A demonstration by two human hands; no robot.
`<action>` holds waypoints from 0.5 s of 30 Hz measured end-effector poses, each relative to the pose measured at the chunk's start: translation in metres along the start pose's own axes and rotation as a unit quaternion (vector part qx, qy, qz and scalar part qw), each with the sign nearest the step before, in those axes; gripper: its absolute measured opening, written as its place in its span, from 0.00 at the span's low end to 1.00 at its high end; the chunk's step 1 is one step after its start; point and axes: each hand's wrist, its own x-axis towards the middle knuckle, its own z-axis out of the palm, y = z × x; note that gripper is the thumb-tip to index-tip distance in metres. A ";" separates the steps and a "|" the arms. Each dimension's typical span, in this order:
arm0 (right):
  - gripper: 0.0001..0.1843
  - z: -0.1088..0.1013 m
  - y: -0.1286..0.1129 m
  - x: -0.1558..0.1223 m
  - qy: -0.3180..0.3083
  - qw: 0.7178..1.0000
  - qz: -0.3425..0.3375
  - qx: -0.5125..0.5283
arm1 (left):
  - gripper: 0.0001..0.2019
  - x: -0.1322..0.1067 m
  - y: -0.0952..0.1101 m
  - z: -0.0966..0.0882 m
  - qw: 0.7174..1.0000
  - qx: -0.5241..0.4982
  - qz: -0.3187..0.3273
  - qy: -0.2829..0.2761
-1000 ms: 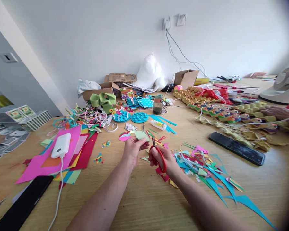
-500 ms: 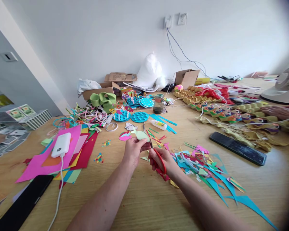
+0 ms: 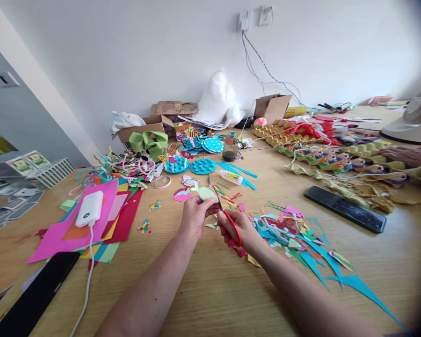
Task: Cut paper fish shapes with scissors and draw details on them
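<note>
Between the thumb and fingers of my left hand (image 3: 195, 215) is a piece of pale green paper (image 3: 206, 193), rounded with a small pointed tip. My right hand (image 3: 236, 228) is wrapped round red-handled scissors (image 3: 235, 226), their blades apart at the right edge of the paper. Just past the hands lie a pink and red paper cutout (image 3: 181, 194), a white fish-shaped cutout (image 3: 190, 180) and a glue bottle (image 3: 230, 176) on its side. Paper scraps (image 3: 284, 229) of many colours are heaped right of my right hand.
Coloured paper sheets (image 3: 126, 220) with a white power bank (image 3: 90, 208) lie left, near a black phone (image 3: 35, 295). Another phone (image 3: 345, 208) is on the right. Egg-carton strips (image 3: 323, 159) and another person's hand (image 3: 403, 154) are farther right. A glass jar (image 3: 230, 147) stands behind.
The scissor blades have spread apart at the paper's edge. Both hands keep nearly the same place, and the view has shifted slightly.
</note>
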 end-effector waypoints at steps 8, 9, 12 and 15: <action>0.29 0.000 0.001 0.001 0.007 1.000 0.004 -0.003 | 0.10 -0.001 0.000 0.002 1.000 -0.009 -0.006 -0.001; 0.29 0.000 0.001 0.001 0.007 1.000 0.005 -0.003 | 0.10 -0.001 0.000 0.002 1.000 -0.009 -0.006 -0.002; 0.28 -0.001 0.000 0.001 0.011 1.000 0.003 0.000 | 0.10 0.000 -0.001 0.001 1.000 -0.008 -0.006 -0.005; 0.29 0.000 0.000 0.001 0.012 1.000 0.004 0.000 | 0.10 0.000 -0.001 0.001 1.000 -0.011 -0.008 -0.005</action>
